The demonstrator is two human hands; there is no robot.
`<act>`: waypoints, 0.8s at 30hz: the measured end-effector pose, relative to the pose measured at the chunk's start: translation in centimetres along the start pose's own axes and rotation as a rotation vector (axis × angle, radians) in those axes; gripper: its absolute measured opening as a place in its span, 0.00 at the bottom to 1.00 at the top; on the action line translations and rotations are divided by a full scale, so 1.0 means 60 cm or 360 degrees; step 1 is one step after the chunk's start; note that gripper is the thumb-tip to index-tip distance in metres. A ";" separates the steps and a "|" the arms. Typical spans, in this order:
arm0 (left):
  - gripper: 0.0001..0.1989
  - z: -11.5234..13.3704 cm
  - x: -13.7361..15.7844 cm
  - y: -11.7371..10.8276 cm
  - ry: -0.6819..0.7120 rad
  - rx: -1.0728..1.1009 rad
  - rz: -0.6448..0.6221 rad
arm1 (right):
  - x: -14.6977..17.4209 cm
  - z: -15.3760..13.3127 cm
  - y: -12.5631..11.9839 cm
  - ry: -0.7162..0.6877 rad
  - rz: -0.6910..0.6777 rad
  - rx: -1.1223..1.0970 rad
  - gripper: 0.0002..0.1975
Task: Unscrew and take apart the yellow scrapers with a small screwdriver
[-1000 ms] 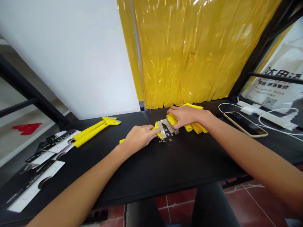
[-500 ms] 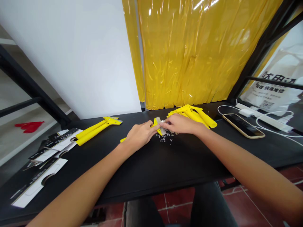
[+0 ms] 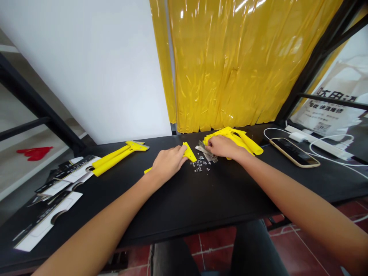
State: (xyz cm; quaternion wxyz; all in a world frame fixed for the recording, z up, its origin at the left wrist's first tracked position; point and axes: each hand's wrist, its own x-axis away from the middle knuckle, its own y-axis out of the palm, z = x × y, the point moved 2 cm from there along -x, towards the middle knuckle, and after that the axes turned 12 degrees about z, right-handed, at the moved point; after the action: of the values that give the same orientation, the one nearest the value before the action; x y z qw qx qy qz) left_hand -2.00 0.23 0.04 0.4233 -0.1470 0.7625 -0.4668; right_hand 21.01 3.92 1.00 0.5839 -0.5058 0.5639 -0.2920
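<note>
My left hand (image 3: 169, 161) is closed around the handle of a yellow scraper (image 3: 189, 152). The scraper's wide head sticks out past my fingers, with no metal on the part that shows. My right hand (image 3: 220, 145) is bent over a small pile of flat metal blades (image 3: 207, 152), its fingers pinched at the pile's upper edge on a blade mostly hidden by them. Small screws and nuts (image 3: 199, 165) lie scattered on the black table between and in front of my hands. Behind my right hand is a heap of yellow scraper handles (image 3: 243, 141).
Two yellow scrapers (image 3: 117, 157) lie at the left, one showing a metal edge. Black-and-white card sleeves (image 3: 51, 218) are spread at the table's left end. A phone (image 3: 294, 152), white cables and a power strip (image 3: 324, 143) occupy the right. A yellow plastic curtain (image 3: 230, 69) hangs behind.
My right hand has moved right, from the scraper's head to the metal blades. The silver blade seen on the scraper's head is no longer there. My left hand keeps its hold, shifted slightly left.
</note>
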 end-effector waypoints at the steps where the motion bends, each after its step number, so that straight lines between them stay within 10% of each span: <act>1: 0.10 -0.003 -0.001 -0.002 -0.0022 0.0024 -0.0010 | 0.002 0.002 -0.003 0.0033 0.0030 0.0050 0.12; 5: 0.08 -0.028 -0.009 -0.019 -0.0408 0.0442 0.0183 | 0.031 -0.030 -0.038 -0.0027 0.0292 0.0131 0.17; 13: 0.10 0.014 -0.024 -0.040 -0.1596 0.2842 0.0583 | 0.112 -0.168 -0.040 -0.0295 0.0327 -0.0259 0.27; 21: 0.09 0.041 -0.013 -0.029 -0.2054 0.2750 0.0554 | 0.085 -0.094 -0.071 0.0058 0.0375 -0.0077 0.20; 24: 0.06 0.059 -0.009 -0.072 -0.1638 0.2526 0.0605 | 0.071 -0.001 -0.105 0.0273 0.0445 0.0195 0.23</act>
State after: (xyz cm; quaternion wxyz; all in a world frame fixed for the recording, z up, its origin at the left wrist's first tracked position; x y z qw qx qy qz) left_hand 0.36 -3.79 3.22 0.7504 0.1214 -0.0431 -0.6484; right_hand 23.20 -2.00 5.26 0.5982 -0.3591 0.6577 -0.2838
